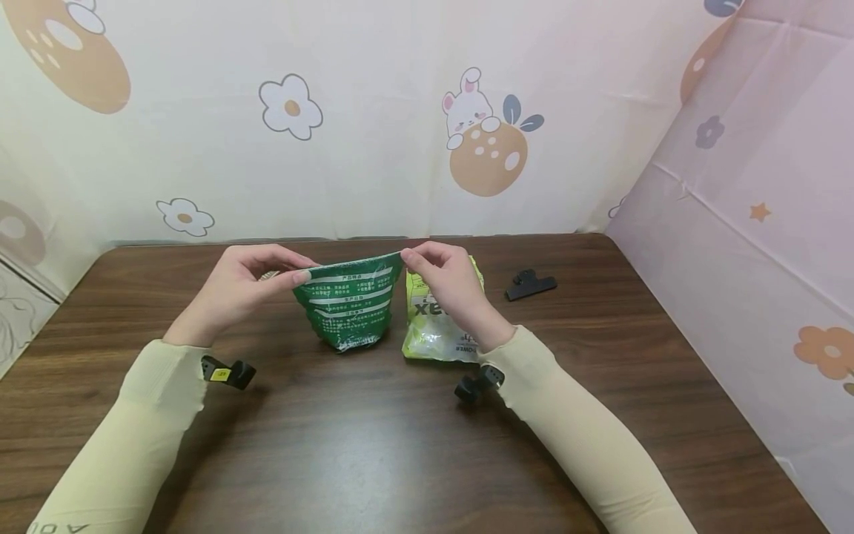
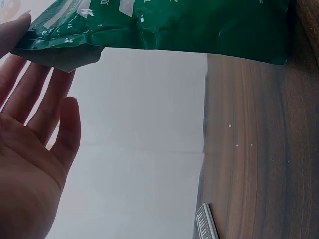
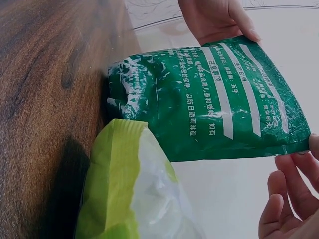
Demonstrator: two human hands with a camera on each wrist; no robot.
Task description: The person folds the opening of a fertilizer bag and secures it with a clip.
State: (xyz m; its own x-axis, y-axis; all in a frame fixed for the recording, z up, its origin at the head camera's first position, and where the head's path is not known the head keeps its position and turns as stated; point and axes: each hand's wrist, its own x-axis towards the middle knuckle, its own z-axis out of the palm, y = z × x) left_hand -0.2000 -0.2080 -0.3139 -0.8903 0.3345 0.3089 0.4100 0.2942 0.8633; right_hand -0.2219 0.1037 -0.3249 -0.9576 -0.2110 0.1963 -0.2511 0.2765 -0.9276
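Note:
A green plastic pouch (image 1: 350,304) with white printed bands stands on the table, its top edge stretched between both hands. My left hand (image 1: 233,285) pinches the top left corner, thumb in front and fingers behind. At the top right corner my right hand (image 1: 454,285) pinches the edge the same way. The right wrist view shows the pouch (image 3: 209,99) side-on, its crumpled base at the table. Just behind my right hand stands a yellow-green and white bag (image 1: 427,326), partly covered by that hand; its crimped end (image 3: 117,169) shows close up in the right wrist view.
A black clip (image 1: 530,284) lies on the wooden table (image 1: 373,445), right of the yellow-green bag. In the left wrist view a small grey ridged object (image 2: 205,221) lies near the table's back edge. A patterned cloth wall (image 1: 373,148) rises behind the table, another at the right.

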